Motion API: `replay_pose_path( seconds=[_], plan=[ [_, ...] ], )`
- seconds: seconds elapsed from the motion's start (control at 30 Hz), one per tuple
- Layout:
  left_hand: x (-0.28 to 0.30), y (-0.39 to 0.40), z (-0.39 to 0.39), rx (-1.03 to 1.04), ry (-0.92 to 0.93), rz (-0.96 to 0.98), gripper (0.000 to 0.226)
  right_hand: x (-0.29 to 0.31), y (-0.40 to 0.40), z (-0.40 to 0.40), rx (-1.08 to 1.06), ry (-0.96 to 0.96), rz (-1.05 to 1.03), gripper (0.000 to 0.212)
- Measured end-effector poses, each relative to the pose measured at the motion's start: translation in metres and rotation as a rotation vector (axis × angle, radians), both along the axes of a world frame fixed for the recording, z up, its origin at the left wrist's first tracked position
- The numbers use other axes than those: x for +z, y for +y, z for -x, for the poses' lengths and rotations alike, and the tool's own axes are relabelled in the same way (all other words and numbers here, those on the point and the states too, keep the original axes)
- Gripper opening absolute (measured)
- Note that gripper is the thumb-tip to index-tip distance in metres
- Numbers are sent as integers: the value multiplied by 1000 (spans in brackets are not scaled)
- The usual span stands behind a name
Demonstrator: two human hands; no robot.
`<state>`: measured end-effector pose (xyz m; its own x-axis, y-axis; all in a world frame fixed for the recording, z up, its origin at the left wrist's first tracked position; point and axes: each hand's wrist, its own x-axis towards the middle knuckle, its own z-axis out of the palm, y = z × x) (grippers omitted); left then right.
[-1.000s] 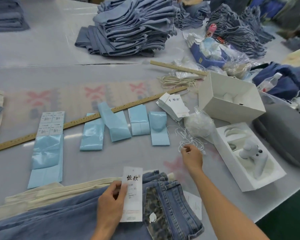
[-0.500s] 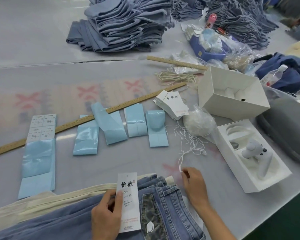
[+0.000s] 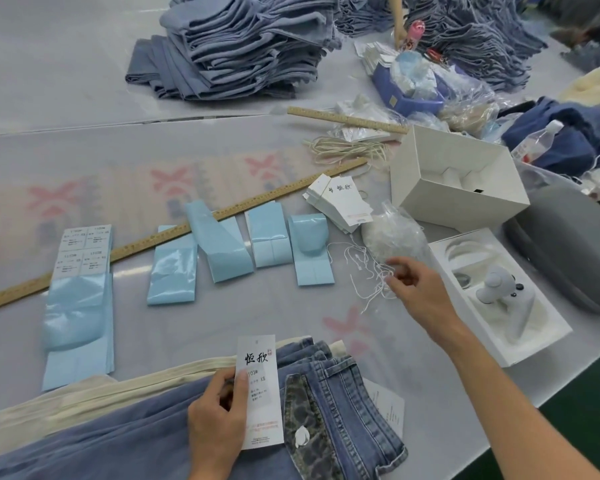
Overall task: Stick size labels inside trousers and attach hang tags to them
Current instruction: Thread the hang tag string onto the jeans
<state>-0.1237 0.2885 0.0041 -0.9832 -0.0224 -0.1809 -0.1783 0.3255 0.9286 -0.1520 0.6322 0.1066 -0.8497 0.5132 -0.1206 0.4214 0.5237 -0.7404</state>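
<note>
Blue denim trousers (image 3: pixel 343 410) lie folded at the bottom centre of the frame on the pale tabletop (image 3: pixel 84 81), waistband up, a leopard-print patch showing inside. Right beside them the left hand (image 3: pixel 219 420) holds a white rectangular paper hang tag (image 3: pixel 260 393), thumb curled over its left edge, the tag upright with black characters and "XS" printed on it. Over at centre right, the right hand (image 3: pixel 416 289) reaches into a loose tangle of thin white strings (image 3: pixel 368 275), fingertips bent together among the strands; whether a strand is actually pinched, I cannot tell. Just above that tangle sits a clear plastic bag of white string (image 3: pixel 392 237), and touching it on its upper left, a small stack of white hang tags (image 3: pixel 340 206). Across the middle of the frame, light blue glossy sticker-backing sheets (image 3: pixel 174 268) lie in a row, a long wooden ruler (image 3: pixel 174 233) running diagonally over some of them. At far left, a sheet of white printed size labels (image 3: pixel 84 251). At upper centre, a tall pile of folded blue garments (image 3: pixel 243 46).
</note>
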Motion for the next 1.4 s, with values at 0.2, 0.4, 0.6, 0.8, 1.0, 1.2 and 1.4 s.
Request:
replay_pose_path(
  seconds=[0.2,0.4,0.6,0.8,1.0,1.2,1.4],
  plan=[
    [0,1,0,-9,-1,-7,22,30,13,24,52,-32,173,22],
    [-1,-1,0,-18,-5,25,19,24,15,25,127,-156,49,37],
    [0,-2,1,-21,3,33,16,23,29,32,243,-317,-221,44],
    [3,0,0,-25,-2,23,16,23,19,25,353,-371,-400,14],
    [10,-4,2,-66,-76,-86,11,33,-38,9,44,64,233,10],
    [12,-23,-5,-115,-179,-274,12,0,-172,-43,248,69,380,20],
    [16,-36,-13,-164,-188,-255,61,-46,-223,-116,464,-68,-27,17]
  ],
)
